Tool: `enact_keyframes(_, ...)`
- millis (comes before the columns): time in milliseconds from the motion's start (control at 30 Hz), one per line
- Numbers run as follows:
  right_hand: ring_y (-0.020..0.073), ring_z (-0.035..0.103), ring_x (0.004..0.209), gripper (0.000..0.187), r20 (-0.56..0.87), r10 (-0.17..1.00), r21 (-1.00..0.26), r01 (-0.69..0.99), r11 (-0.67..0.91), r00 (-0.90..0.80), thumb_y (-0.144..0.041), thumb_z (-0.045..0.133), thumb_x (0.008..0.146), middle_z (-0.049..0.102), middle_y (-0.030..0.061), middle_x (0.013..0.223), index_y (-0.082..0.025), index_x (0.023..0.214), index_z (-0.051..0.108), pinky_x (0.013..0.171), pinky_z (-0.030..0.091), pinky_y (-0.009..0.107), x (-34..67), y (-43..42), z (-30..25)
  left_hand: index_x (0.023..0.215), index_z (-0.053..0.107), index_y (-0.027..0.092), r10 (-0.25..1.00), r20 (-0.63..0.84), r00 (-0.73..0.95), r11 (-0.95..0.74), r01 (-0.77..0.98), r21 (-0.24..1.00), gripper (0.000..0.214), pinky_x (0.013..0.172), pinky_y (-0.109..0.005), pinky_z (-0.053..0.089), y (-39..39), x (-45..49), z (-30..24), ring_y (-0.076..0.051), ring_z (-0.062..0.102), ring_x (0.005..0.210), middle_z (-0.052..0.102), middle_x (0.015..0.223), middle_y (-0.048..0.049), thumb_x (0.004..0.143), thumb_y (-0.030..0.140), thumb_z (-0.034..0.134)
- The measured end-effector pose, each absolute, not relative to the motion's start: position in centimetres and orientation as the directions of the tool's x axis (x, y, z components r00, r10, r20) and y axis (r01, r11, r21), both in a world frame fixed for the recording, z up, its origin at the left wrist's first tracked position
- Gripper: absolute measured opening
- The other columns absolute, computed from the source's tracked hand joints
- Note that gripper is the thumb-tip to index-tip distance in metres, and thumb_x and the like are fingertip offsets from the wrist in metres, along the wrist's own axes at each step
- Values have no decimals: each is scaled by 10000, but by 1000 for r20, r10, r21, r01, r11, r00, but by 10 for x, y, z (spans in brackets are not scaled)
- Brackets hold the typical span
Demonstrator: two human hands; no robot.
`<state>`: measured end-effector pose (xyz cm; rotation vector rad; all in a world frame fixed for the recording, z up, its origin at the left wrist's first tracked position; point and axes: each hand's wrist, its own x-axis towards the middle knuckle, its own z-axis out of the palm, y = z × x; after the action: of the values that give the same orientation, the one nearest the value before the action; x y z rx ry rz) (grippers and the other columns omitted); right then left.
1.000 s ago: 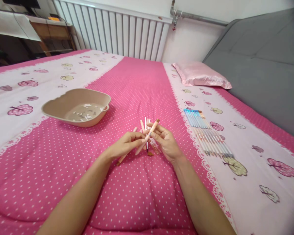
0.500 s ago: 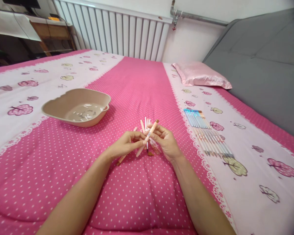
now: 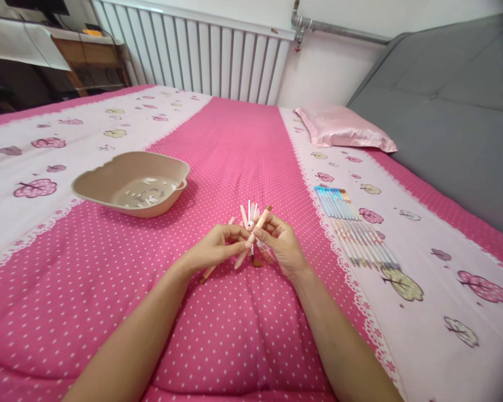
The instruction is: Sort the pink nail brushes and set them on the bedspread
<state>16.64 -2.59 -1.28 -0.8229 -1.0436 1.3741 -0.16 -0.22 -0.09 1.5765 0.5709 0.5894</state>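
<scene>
Between my two hands is a peach-coloured pen [image 3: 261, 220] with a brown end, tilted up to the right. My left hand [image 3: 222, 243] pinches its lower end between thumb and fingers. My right hand [image 3: 280, 240] is closed around its upper part, with the brown end sticking out above. Beneath and behind the hands lies a loose heap of pen parts [image 3: 248, 212], pink, white and brown, partly hidden by my fingers. One brown-tipped pen [image 3: 209, 272] pokes out below my left wrist.
A beige basin [image 3: 129, 162] with small white pieces inside stands to the left. At right, blue-capped pens [image 3: 337, 203] lie in a row above a row of pale pens [image 3: 362, 244]. A pink pillow [image 3: 346, 128] rests by the grey headboard [image 3: 444, 100].
The pen has turned slightly in my fingers, and my right hand has shifted a little. Everything else stays where it was.
</scene>
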Motion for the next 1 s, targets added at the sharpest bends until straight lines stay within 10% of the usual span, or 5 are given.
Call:
enact_keyframes(333,195,622,925,471,114,967,-890,-455,-3,-228,-252,638,767,649,52,1075,-257,1214,490,715,542,328,170,-29,-4,981,601,84,658,34,752,-31,-18,999,304,666,-291,486,-1,-1,-2,-138,606,653,655,861,-108,851,345,517)
enact_keyframes(1000,147,626,774,440,75,991,-915,-403,24,-112,-236,754,649,660,-4,824,-246,1059,594,772,510,302,168,-25,-11,927,605,89,647,27,762,-67,21,997,282,634,-263,472,-1,-2,0,-104,581,579,651,818,-80,848,347,522)
